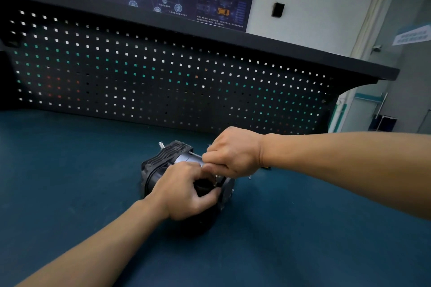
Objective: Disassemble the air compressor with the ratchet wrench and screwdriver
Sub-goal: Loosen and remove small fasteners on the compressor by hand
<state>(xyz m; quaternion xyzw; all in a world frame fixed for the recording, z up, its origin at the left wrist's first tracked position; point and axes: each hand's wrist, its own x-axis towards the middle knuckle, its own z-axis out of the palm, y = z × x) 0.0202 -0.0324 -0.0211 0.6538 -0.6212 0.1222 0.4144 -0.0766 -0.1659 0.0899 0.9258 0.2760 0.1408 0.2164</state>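
The black air compressor (163, 161) lies on its side on the dark blue bench mat, finned head to the back left, round end plate to the right. My left hand (184, 191) grips the middle of its body from the front. My right hand (233, 154) is curled over the top right of the unit and holds a slim tool. Only a thin metal shaft (196, 154) of that tool shows left of the fist, so I cannot tell which tool it is. A small silver fitting (217, 180) shows between the two hands.
A black pegboard (163, 77) with square holes stands right behind the bench. A small screw (249, 178) lies on the mat (70, 170) right of the compressor. A yellow-black object (265, 167) peeks from under my right wrist.
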